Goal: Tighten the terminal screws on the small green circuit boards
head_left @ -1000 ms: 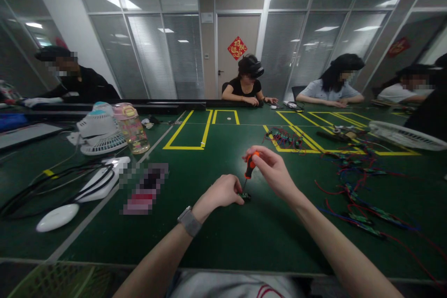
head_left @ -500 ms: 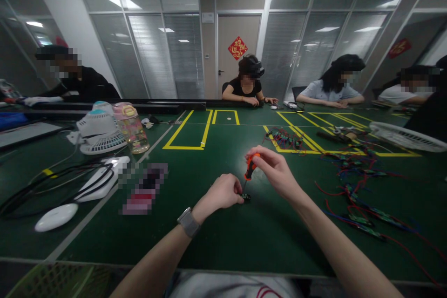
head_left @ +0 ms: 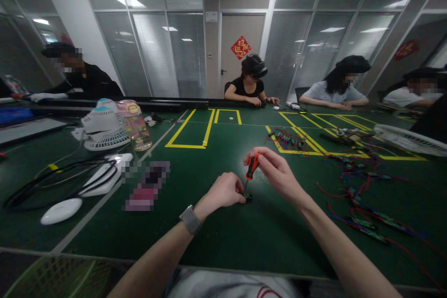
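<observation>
My right hand [head_left: 274,170] is closed around the orange and black handle of a screwdriver [head_left: 252,167]. The screwdriver leans slightly, its thin shaft pointing down at a small green circuit board [head_left: 248,198] on the green table. Whether the tip touches the board is too small to tell. My left hand [head_left: 226,190], with a watch on its wrist, pinches the left end of the board against the tabletop. Its fingertips partly hide the board.
Circuit boards with red and blue wires [head_left: 363,221] lie scattered on the right; more are bunched [head_left: 288,138] farther back. On the left are a white fan [head_left: 104,125], a drink bottle [head_left: 134,125], black cables [head_left: 45,181] and a white mouse-shaped object [head_left: 61,211]. Several people sit across the table.
The whole view has shifted slightly, with things appearing a little farther right. Both hands keep their hold on the screwdriver and the board.
</observation>
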A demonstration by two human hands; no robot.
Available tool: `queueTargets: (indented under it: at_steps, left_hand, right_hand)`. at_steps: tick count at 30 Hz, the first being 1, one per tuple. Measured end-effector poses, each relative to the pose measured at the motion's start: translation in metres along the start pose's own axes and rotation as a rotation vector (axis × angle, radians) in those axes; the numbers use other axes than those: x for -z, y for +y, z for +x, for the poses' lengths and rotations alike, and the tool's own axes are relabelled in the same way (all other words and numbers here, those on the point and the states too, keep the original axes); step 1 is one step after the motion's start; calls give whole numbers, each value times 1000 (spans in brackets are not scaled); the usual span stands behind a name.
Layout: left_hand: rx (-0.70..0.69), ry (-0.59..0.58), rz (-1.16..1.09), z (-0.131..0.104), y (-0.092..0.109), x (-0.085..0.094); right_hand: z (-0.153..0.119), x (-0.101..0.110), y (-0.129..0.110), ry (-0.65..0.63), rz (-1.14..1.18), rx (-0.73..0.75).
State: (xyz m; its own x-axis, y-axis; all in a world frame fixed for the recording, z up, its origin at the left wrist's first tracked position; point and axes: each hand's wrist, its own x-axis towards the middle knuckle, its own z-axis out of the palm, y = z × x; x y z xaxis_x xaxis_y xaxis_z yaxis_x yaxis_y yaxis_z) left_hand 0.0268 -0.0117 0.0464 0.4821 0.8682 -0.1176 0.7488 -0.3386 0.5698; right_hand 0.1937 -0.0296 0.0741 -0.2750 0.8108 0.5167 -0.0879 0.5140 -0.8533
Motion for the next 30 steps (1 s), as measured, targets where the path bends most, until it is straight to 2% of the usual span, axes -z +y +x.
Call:
queueTargets:
  at_steps: [7,19,26,30]
  left_hand:
    - [11,1,-41,1,-2,-1]
    - [-21,-22,-71,3,-8,-3]
    - [-5,-14,-84,1,-7,-3]
    - [0,-24,-97,2,-7,-3]
  right_hand:
    - [1,4,6,61,-77,54]
    - [0,0,1,2,39,-17]
    - [3,3,10,141,77,2]
    - [2,7,16,166,86,7]
